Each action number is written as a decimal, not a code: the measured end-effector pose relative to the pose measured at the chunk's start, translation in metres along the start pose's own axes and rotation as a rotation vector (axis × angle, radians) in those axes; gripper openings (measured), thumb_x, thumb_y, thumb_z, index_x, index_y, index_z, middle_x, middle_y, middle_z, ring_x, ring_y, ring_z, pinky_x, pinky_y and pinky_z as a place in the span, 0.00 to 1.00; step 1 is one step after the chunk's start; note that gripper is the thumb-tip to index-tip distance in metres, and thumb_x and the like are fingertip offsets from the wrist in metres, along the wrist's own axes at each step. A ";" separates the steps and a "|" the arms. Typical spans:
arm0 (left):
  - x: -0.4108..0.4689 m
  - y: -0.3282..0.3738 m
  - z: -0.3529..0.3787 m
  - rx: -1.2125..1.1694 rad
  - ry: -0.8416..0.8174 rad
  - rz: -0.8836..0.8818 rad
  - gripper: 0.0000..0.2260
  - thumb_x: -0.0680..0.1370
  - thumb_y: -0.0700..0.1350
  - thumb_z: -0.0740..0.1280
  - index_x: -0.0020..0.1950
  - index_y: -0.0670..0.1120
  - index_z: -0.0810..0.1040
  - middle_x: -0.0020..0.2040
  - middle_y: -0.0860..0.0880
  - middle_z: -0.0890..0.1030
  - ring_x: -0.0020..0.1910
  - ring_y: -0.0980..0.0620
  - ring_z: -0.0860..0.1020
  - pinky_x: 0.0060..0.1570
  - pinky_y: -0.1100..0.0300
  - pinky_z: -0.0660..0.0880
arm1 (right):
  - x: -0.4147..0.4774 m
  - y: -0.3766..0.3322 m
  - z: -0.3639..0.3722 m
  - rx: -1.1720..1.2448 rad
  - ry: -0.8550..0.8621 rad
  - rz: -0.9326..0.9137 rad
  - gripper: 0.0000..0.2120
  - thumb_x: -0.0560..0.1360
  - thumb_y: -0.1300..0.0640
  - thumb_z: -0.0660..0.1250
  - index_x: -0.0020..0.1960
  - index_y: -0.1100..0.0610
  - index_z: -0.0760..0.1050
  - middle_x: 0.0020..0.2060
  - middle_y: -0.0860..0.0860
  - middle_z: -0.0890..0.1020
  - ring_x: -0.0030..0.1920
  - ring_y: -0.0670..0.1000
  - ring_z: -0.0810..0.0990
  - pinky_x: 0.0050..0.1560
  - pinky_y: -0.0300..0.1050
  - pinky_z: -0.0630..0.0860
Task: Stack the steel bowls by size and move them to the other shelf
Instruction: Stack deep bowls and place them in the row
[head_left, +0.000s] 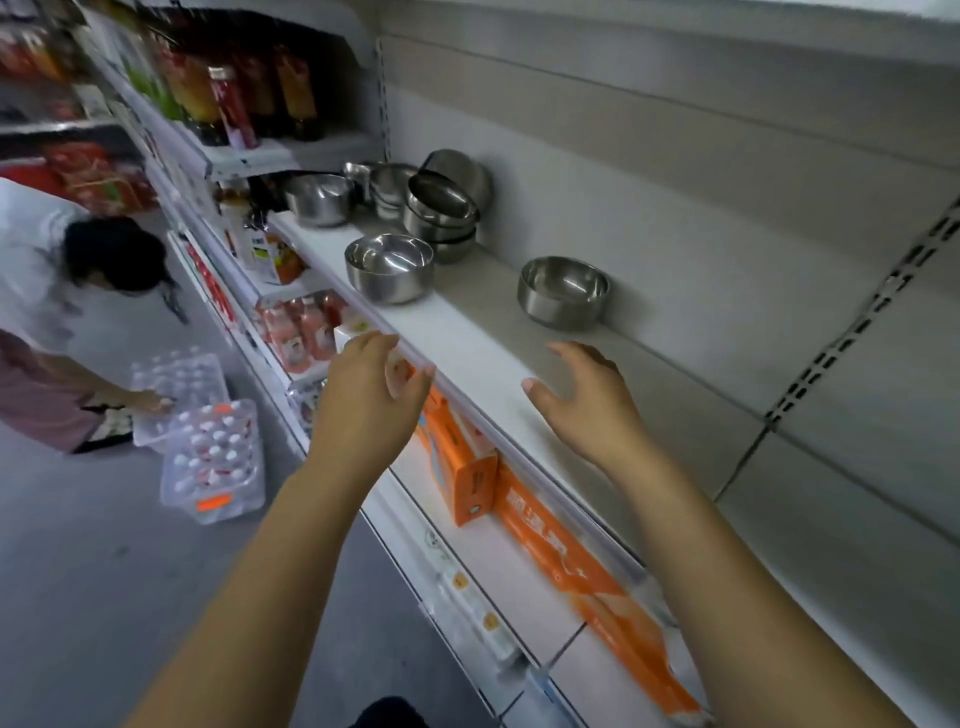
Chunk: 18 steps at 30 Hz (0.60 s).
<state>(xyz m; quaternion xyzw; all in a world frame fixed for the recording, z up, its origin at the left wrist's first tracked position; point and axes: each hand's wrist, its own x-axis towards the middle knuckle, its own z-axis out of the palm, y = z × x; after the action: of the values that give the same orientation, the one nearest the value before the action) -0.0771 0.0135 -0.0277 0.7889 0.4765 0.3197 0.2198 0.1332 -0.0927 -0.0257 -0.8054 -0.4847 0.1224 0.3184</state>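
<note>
Blurred, overlapping at far left: heaped steel bowls (441, 218), count unclear. Nearer on the white shelf (467, 353), 2 apart: front bowl (389, 267), right bowl (563, 291). Relaxed, empty: left hand (371, 395), right hand (587, 400). Below, grey floor (78, 545).

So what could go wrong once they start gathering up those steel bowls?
The stack of bowls at the back leans, with its top bowl tilted, so lifting it or adding more might make it slide apart. The front bowl sits close to the edge of the shelf, so a careless nudge from the left hand could knock it off.
</note>
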 end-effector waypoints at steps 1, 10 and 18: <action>0.013 -0.007 0.000 -0.021 0.019 -0.019 0.26 0.81 0.54 0.70 0.75 0.43 0.73 0.74 0.43 0.74 0.72 0.43 0.72 0.70 0.49 0.69 | 0.012 -0.003 0.005 0.012 0.007 0.015 0.31 0.81 0.46 0.68 0.80 0.54 0.65 0.77 0.53 0.69 0.78 0.55 0.65 0.74 0.46 0.63; 0.155 -0.059 0.019 -0.315 0.041 -0.138 0.30 0.81 0.53 0.69 0.78 0.41 0.65 0.76 0.41 0.70 0.76 0.42 0.68 0.66 0.57 0.63 | 0.108 -0.032 0.061 0.076 0.208 0.285 0.39 0.80 0.50 0.70 0.84 0.50 0.53 0.75 0.58 0.72 0.72 0.59 0.73 0.69 0.46 0.70; 0.260 -0.097 0.035 -0.438 -0.180 -0.222 0.25 0.85 0.52 0.62 0.79 0.42 0.64 0.73 0.42 0.74 0.71 0.41 0.73 0.64 0.58 0.66 | 0.150 -0.044 0.083 0.015 0.445 0.592 0.21 0.81 0.48 0.66 0.71 0.54 0.70 0.55 0.61 0.84 0.56 0.65 0.82 0.54 0.53 0.79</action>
<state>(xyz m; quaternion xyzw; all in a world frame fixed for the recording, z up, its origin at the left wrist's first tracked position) -0.0224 0.2871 -0.0386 0.6907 0.4583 0.3176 0.4605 0.1354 0.0831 -0.0451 -0.9153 -0.1485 0.0347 0.3728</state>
